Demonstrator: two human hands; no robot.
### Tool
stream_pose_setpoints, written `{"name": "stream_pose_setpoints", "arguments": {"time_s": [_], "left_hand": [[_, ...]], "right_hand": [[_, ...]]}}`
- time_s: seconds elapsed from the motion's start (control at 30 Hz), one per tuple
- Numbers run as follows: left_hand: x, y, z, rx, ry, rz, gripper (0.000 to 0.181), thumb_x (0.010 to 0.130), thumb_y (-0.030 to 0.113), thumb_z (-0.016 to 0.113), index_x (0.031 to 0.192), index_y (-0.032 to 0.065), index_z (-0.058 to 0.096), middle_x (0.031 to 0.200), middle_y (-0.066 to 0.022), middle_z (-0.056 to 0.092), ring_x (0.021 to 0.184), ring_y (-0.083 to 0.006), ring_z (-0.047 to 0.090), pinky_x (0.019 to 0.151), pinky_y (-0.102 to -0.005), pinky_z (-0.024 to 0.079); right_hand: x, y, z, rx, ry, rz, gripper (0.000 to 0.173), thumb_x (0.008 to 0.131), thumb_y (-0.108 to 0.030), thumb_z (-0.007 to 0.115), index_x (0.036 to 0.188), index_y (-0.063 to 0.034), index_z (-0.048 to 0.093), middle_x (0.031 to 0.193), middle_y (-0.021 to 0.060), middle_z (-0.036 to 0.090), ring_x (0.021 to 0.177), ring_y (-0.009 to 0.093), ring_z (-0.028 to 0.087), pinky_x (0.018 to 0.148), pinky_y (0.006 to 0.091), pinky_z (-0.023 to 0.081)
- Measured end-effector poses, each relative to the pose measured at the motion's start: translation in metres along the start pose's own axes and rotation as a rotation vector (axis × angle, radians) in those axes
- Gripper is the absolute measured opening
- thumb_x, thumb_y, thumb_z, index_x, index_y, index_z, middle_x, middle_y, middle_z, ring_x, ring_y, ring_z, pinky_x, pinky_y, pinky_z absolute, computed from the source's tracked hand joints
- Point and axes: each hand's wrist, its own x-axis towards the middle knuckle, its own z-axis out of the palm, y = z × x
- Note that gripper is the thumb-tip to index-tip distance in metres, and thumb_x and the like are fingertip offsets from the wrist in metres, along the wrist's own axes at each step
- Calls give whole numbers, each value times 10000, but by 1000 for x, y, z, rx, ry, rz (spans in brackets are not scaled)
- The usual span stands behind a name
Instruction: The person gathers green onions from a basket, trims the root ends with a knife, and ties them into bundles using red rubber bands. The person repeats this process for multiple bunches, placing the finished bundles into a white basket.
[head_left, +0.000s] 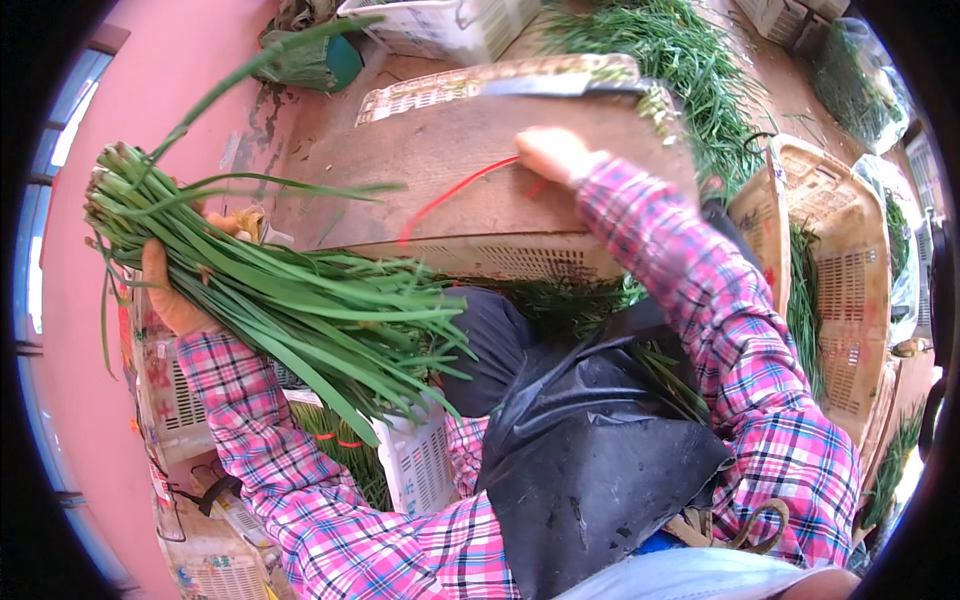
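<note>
My left hand (171, 296) is closed around a thick bunch of garlic chives (300, 300), raised at the left. The pale cut ends point to the upper left, and the green leaf tips hang towards my lap. A few longer stalks stick out above the bunch. Over the wooden board (420, 165), my right hand (553, 154) grips a thin red tie strip (457, 189), whose free end curves down to the board's near edge. Behind the board lies a knife (536, 84), its blade and dark handle resting along a crate rim.
Loose chives (675, 60) are heaped at the back right. A tan plastic crate (836, 300) with greens stands right. Beside my left arm, a white crate (420, 457) sits near chives bound with red ties (341, 439). A pink wall (97, 450) runs along the left.
</note>
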Motion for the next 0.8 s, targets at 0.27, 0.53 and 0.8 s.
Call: {"name": "stream_pose_setpoints", "arguments": {"time_s": [0.27, 0.53, 0.8], "left_hand": [[19, -51, -24, -122, 22, -365, 553, 823, 380, 562, 1124, -79, 491, 858, -233, 633, 503, -179, 554, 530, -273, 504], [67, -130, 30, 110, -248, -797, 454, 738, 244, 662, 1078, -32, 538, 822, -165, 638, 608, -193, 636, 465, -285, 522], [73, -249, 102, 385, -480, -897, 370, 704, 92, 674, 1046, -11, 576, 854, -115, 635, 738, -203, 622, 677, -322, 508]], "right_hand": [[82, -89, 10, 246, -79, -70, 219, 780, -225, 563, 893, -58, 647, 879, 170, 627, 870, 332, 603, 768, 410, 484], [-11, 42, -69, -530, 247, 247, 275, 789, -96, 480, 1045, -47, 567, 986, 192, 609, 926, 345, 596, 789, 399, 493], [-97, 57, -111, 550, 217, 608, 255, 869, -188, 476, 1077, -51, 532, 769, 86, 592, 586, 209, 588, 493, 341, 452]]}}
